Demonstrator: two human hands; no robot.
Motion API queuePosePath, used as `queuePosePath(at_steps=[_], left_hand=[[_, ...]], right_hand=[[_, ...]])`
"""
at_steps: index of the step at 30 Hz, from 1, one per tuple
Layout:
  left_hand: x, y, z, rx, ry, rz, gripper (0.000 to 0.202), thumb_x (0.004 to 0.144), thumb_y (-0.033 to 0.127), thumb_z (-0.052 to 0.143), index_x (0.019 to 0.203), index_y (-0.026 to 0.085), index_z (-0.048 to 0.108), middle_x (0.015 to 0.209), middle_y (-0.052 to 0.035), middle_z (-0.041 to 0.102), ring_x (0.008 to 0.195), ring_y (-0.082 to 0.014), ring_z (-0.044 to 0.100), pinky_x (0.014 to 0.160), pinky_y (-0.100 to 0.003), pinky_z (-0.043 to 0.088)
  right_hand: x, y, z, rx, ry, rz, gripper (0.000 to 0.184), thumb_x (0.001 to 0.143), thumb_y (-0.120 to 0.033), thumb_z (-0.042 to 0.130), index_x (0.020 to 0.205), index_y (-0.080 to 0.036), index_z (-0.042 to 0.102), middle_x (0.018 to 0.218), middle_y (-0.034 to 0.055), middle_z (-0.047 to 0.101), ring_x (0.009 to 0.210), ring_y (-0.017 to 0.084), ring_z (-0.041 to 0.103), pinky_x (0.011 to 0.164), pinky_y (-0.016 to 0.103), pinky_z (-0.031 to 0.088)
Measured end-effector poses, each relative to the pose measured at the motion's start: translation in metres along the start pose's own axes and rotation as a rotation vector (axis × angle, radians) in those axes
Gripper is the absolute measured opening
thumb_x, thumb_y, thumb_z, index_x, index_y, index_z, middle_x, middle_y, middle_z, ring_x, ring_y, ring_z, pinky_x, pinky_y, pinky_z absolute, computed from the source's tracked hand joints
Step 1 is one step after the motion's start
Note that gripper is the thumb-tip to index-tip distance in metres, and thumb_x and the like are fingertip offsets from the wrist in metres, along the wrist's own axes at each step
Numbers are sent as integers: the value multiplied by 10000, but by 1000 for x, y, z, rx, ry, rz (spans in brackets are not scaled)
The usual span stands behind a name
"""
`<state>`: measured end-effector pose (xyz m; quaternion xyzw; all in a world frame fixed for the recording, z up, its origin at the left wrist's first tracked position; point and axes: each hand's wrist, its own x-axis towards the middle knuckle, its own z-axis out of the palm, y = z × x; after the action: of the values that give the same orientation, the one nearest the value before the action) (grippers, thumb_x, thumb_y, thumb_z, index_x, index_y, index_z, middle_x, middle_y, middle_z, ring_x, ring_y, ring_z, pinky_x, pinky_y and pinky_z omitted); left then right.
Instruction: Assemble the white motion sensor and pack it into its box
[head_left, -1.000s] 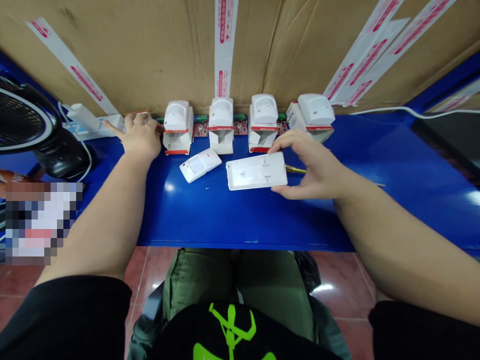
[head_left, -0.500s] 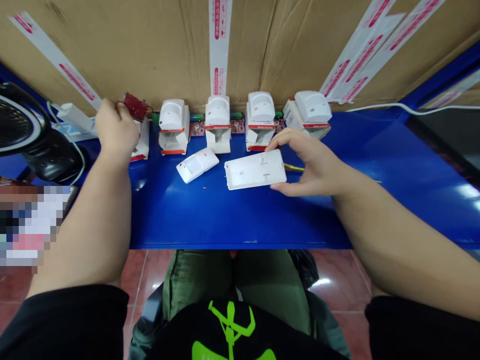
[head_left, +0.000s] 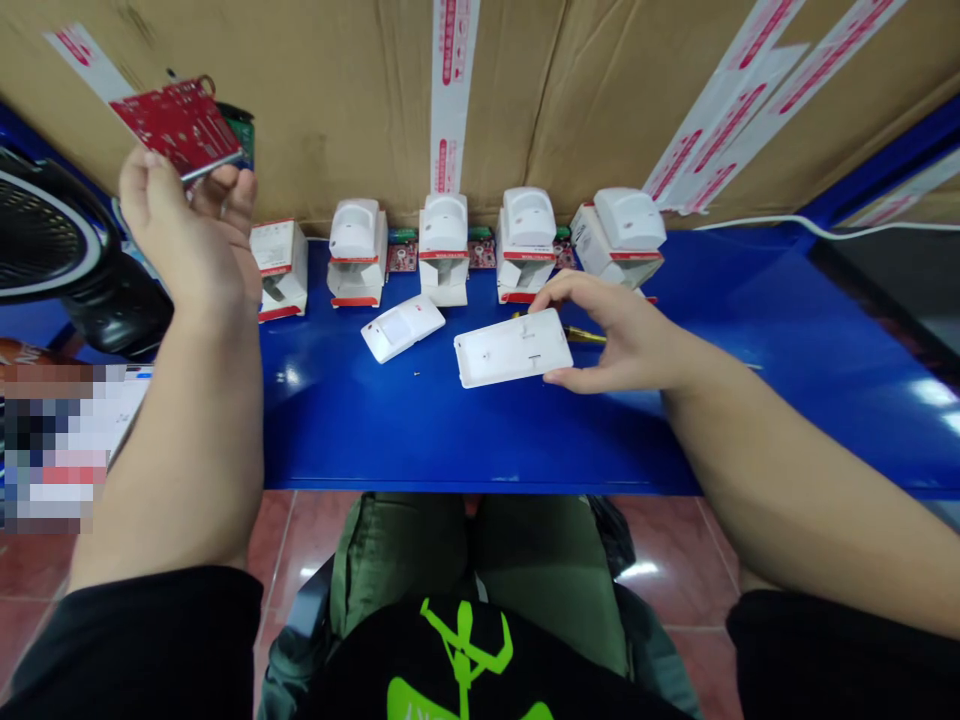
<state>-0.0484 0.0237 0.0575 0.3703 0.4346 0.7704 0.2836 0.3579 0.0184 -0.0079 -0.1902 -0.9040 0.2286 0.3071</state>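
Note:
My left hand (head_left: 191,240) is raised at the upper left, fingers closed on a red circuit board (head_left: 178,124) held in the air before the cardboard. My right hand (head_left: 626,335) grips the right end of a white plastic back plate (head_left: 512,348) lying on the blue table (head_left: 465,420). A white sensor cover (head_left: 402,327) rests loose to the left of the plate, with a tiny screw (head_left: 417,374) in front of it. Behind them stands a row of several white sensor units on small boxes (head_left: 444,250), with red boards tucked between them.
A large taped cardboard box (head_left: 480,90) walls off the back of the table. A black fan (head_left: 67,260) stands at the far left. A yellow-handled tool (head_left: 589,336) lies behind my right hand. A white cable (head_left: 825,225) runs along the right rear.
My left hand took a red circuit board from beside the leftmost box and lifted it up and to the left. My right hand stayed on the back plate.

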Motion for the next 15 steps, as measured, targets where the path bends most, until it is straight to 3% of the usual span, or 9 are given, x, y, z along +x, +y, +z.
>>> queuePosePath(at_steps=[2,8,12,15], left_hand=[[-15,6,8,-124,-5,23,306,1299,227,121,1155,283,385,883,115,654,838,-23,706,997,-179,606],[-57,10,29,-247,-210,-12,376,1284,158,170,1143,233,511,805,109,764,738,-47,750,794,-182,663],[-78,-4,32,-277,-507,-119,265,1177,108,451,1210,275,654,963,71,845,808,-96,787,854,-244,724],[-92,-18,33,-246,-675,-214,245,1093,189,634,1312,286,684,1058,36,848,881,-140,822,925,-326,755]], right_hand=[[0,-1,0,6,-10,30,470,856,-469,901,1225,-279,680,1207,79,752,996,261,686,903,435,594],[1,0,5,10,-92,80,510,846,-597,921,1179,-281,699,1124,63,739,909,239,637,798,389,562],[3,-2,4,-7,-193,140,514,856,-663,906,1135,-275,716,1093,67,738,916,249,628,803,400,566],[3,-4,1,-51,-269,171,538,833,-706,915,1087,-269,732,1065,79,743,998,302,660,912,482,595]])
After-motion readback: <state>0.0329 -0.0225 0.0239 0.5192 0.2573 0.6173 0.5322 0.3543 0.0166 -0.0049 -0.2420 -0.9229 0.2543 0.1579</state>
